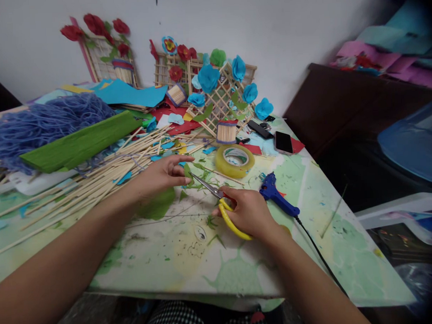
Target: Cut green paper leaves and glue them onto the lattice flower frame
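On the bench [191, 257], left to right: stick pile [96, 180]; left hand [163, 175] pinching a green paper scrap [188, 171] to steady it; right hand [248, 213] gripping yellow scissors [221, 204], blades at scrap; glue gun [277, 195] parked beside.

Paint-stained table [191, 257] under skewers [96, 180], tape [235, 160], glue gun [278, 199]

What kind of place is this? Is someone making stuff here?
It looks like a home craft table. The right hand holds yellow scissors, the left hand presses green paper bits, and paper flowers, wooden sticks and a blue glue gun lie around.
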`<state>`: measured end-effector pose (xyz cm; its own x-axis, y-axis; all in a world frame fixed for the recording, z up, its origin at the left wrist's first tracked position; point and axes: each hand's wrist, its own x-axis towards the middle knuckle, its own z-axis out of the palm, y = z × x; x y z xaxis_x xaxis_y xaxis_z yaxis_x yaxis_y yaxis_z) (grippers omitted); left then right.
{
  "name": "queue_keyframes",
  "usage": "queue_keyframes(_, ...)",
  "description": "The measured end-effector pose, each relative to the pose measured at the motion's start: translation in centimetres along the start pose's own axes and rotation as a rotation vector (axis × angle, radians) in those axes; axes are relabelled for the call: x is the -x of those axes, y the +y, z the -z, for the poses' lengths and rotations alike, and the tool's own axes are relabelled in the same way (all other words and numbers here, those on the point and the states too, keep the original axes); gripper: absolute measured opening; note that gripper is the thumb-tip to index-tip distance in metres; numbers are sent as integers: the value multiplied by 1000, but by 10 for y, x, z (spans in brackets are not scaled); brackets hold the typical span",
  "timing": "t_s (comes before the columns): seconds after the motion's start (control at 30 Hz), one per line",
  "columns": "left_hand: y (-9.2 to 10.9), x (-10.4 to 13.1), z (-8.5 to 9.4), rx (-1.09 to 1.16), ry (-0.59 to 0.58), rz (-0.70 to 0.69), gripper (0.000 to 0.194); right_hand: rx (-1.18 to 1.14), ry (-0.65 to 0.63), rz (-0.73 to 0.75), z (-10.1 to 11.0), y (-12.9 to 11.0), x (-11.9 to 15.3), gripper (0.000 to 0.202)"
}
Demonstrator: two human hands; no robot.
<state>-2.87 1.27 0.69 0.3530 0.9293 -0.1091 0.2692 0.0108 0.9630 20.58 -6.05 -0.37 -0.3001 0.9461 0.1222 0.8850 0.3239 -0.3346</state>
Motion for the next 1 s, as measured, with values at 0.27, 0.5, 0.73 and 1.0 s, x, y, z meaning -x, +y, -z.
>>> queue_keyframes(0.27, -3, 0, -1, 14, -36, -11, 68, -7, 0, 13, 0, 0, 1, 40)
queue_keyframes(0.5, 2, 0, -1, 47, -32, 24, 69, -21, 0, 11, 0, -1, 1, 38)
queue_keyframes(0.73, -1, -2, -2, 56, 8, 15, 66, -23, 48, -38, -1, 1, -1, 42)
queue_keyframes(1.0, -6, -6, 12, 63, 236, -38, 42, 145, -51, -85, -1, 6, -3, 47)
